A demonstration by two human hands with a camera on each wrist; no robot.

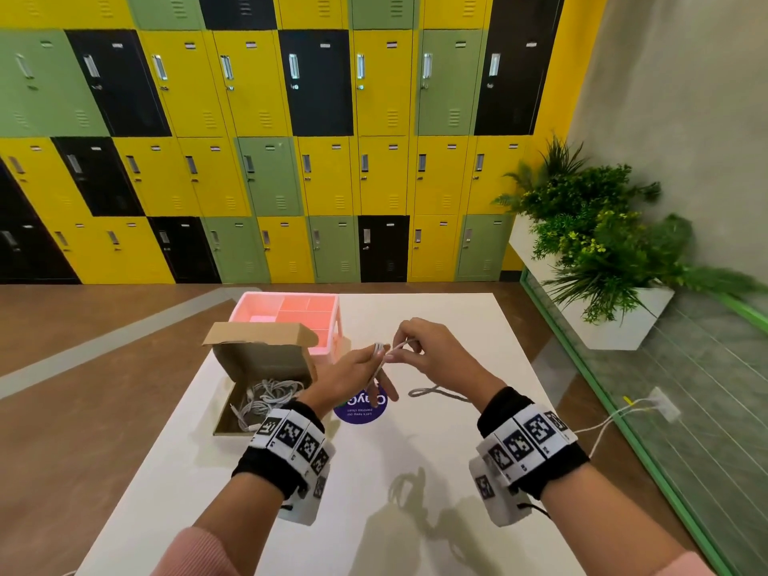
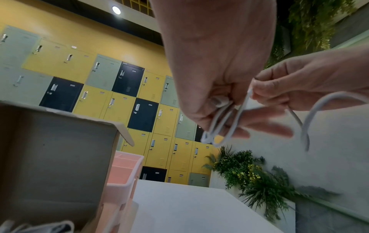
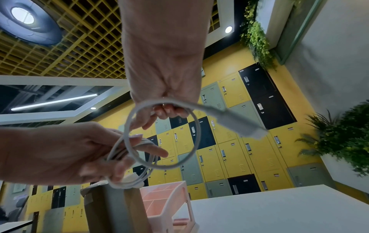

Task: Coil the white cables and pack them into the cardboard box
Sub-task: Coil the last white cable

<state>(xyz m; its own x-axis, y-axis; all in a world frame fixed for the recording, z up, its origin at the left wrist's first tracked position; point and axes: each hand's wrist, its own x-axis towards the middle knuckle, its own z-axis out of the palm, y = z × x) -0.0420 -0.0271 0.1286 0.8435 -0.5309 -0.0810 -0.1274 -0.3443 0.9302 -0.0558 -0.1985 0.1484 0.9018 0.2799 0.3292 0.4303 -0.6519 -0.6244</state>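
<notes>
Head view: above a white table (image 1: 457,326), the left hand (image 1: 353,367) pinches a gathered coil of white cable (image 3: 127,154), apparently to keep the loops from springing apart, while the right hand (image 1: 432,355) grips the free end and guides another loop (image 3: 161,135) round. An open cardboard box (image 1: 266,359) stands just left of the hands, its lid up, with other cables (image 1: 266,397) already inside. Its near corner sits behind the left wristband, and the plug blurs in the right wrist view.

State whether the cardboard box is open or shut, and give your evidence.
Open. The cardboard box has its lid standing up at the back, and white cables are visible lying inside.
</notes>
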